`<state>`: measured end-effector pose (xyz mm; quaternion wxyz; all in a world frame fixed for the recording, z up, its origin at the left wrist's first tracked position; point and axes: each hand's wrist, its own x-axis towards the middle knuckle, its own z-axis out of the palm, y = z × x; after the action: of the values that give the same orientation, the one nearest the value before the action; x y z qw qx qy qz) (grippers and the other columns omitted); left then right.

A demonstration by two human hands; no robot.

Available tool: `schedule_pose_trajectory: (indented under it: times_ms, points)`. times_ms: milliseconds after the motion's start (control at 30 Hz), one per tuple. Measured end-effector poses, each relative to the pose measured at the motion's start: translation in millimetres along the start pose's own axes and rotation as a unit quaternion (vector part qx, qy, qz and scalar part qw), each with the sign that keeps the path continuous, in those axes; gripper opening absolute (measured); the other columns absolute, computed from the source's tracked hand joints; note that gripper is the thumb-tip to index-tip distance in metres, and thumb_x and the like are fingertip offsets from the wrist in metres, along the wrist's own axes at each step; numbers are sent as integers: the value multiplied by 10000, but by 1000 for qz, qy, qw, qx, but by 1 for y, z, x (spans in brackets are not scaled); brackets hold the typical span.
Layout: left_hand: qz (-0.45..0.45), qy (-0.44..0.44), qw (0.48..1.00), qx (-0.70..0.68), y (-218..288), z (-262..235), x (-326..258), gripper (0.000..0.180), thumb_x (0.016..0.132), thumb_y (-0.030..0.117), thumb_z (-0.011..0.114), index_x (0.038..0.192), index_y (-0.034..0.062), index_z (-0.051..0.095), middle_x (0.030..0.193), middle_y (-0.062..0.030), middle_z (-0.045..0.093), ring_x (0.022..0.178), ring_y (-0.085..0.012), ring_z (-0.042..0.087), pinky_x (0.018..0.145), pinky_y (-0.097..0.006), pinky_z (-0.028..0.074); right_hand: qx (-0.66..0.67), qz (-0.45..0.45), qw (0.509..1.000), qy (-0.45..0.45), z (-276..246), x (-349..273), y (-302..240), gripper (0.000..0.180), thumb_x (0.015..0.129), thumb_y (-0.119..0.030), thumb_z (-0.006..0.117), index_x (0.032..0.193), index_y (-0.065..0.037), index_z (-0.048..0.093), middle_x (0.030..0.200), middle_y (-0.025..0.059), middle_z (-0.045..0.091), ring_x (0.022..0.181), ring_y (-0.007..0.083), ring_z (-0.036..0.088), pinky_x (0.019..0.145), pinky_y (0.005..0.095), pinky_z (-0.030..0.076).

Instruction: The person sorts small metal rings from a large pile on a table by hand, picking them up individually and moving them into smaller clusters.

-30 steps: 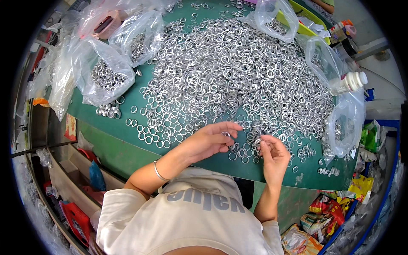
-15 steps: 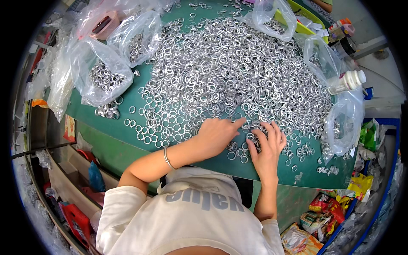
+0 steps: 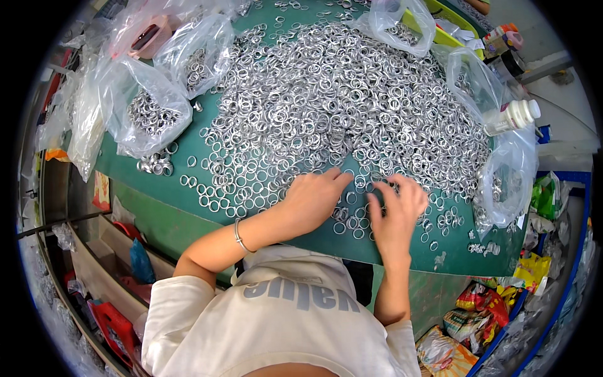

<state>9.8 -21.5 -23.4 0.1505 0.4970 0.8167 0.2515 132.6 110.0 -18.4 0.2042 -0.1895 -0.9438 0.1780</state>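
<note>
A wide heap of silver metal rings [image 3: 339, 94] covers much of the green tabletop, with looser rings along its near side. My left hand [image 3: 314, 198], with a bangle at the wrist, reaches in over the near edge of the heap. Its fingertips point at the rings and the visible ones are slightly apart; the rest of its fingers are hidden under the hand. My right hand [image 3: 399, 210] stands just to the right, thumb and forefinger apart with loose rings [image 3: 353, 221] beside the thumb. I see no ring held in either hand.
Clear plastic bags with rings [image 3: 147, 113] lie at the left, and another plastic bag [image 3: 507, 179] sits at the right. A white bottle [image 3: 512, 117] lies near the right edge. A yellow-green tray [image 3: 449, 28] is at the back right. Colourful packets [image 3: 483, 308] fill a blue-edged bin below.
My left forefinger has drawn back from its outstretched pose, and the left hand has shifted slightly left. The fingers of my right hand have bent and moved a little to the right.
</note>
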Motion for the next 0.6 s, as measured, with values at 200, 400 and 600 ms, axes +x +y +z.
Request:
schedule_pose_trajectory:
  times_ms: [200, 400, 600]
  points:
    - [-28, 26, 998, -55, -4, -5, -5, 312, 782, -8, 536, 1075, 90, 582, 896, -110, 587, 662, -331, 597, 574, -407, 487, -6, -10, 999, -37, 15, 5, 1, 165, 697, -55, 689, 843, -60, 613, 1115, 80, 509, 1116, 277, 441, 964, 482, 246]
    - [-24, 23, 996, -88, -6, -4, -16, 239, 821, 32, 553, 1052, 79, 593, 859, -106, 599, 648, -334, 589, 565, -403, 482, 75, 65, 995, 1, -4, -2, 14, 162, 698, 5, 683, 833, -49, 610, 876, 62, 583, 862, 254, 558, 864, 375, 353]
    - [52, -7, 997, -65, 16, 17, -4, 211, 833, 145, 589, 1038, 101, 602, 802, -84, 603, 636, -304, 603, 538, -394, 482, 392, 262, 880, 53, -6, -10, 28, 165, 872, 1, 532, 1010, 14, 620, 765, 35, 561, 635, 79, 512, 562, 211, 408]
